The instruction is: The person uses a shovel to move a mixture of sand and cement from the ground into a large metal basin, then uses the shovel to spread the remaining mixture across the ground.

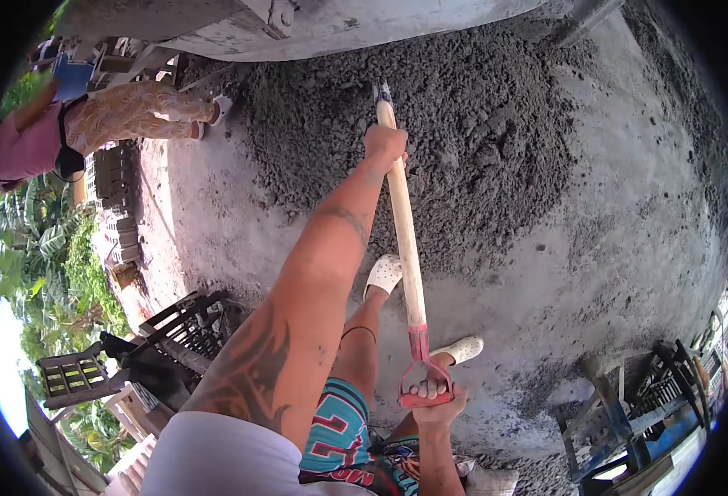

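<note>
Pale wood and red metal: one D-handle shovel, running from the wearer's legs up into the heap. From my end of the head feed I count two hands, both on it. Left hand: fingers clamped around the shaft low down, just above the dark metal socket. Right hand: fingers closed over the red crossbar of the D-handle. Blade not visible to me; the shaft ends at the concrete.

One big heap of wet grey concrete mix, lumpy, crumbs scattered round its edge. Two white clogs on the wearer's feet, just beside the shaft, one each side. One pair of teal shorts, one white sleeve in view.

Surface: grey concrete floor, smeared and dusty. Setting is an open-air yard. One large grey metal body overhangs the heap's far side; can't tell what it is. One other person, pink top, patterned trousers, stands at left, near the heap. Behind them, stacked blocks, too blurred to count, then green plants. Right edge: one dark-and-blue frame.
</note>
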A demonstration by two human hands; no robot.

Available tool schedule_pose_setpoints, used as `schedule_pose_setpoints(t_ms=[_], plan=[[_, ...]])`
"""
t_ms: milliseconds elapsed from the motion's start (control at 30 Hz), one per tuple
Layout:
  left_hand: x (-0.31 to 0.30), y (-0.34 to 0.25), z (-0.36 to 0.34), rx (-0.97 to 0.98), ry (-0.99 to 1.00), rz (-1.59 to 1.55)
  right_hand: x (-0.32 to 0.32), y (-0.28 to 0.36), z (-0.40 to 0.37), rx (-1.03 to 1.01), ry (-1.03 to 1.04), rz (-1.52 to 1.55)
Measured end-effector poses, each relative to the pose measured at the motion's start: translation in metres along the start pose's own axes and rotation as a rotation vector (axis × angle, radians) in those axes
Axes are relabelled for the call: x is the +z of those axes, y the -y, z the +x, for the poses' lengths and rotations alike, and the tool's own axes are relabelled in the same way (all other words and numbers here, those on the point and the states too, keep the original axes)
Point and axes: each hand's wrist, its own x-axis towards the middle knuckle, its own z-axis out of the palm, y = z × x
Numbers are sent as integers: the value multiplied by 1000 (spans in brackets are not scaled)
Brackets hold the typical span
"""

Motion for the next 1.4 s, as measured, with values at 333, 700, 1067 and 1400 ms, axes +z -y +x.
schedule_pose_setpoints(t_ms=[333,700,1067,1400], plan=[[-32,22,-55,187,-5,177,-25,-42,-85,0,299,113],[-11,97,-137,111,19,191,-128,-2,-149,-13,355,232],[26,191,-228,52,-49,150,-239,47,-203,-85,298,242],[43,199,-396,334,-44,398,-384,95,-190,305,-116,280]])
